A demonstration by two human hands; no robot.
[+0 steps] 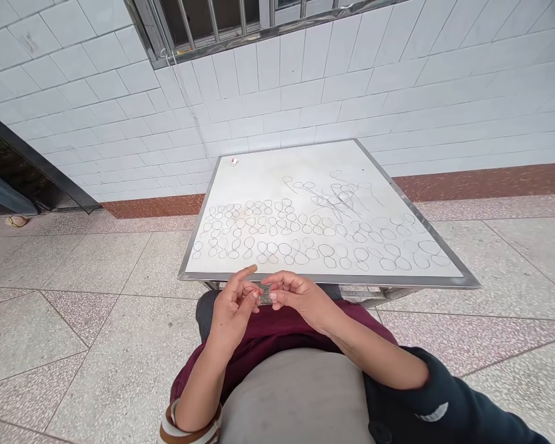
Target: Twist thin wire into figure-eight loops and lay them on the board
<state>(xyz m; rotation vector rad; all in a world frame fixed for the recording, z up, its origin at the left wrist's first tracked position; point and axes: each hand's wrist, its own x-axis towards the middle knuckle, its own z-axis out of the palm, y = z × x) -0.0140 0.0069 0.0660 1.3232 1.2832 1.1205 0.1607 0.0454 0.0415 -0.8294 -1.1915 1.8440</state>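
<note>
My left hand [234, 303] and my right hand [296, 295] meet in front of my body, just off the near edge of the table. Thumb and forefinger are pinched together on each, while another finger of my left hand points up and away. A thin red strand [259, 291] shows between the fingertips, curving close to both hands. Behind it is a small dark, mottled patch [265, 298]; whether it is held or lies further back I cannot tell. The fingers hide most of what is gripped.
A white-topped table [268, 179] with a grey metal rim stands against the tiled wall [305, 105]. Drawn circles and scribbles cover much of its top. A small red-and-white object [234, 162] lies at its far left corner. A barred window [240, 24] is above.
</note>
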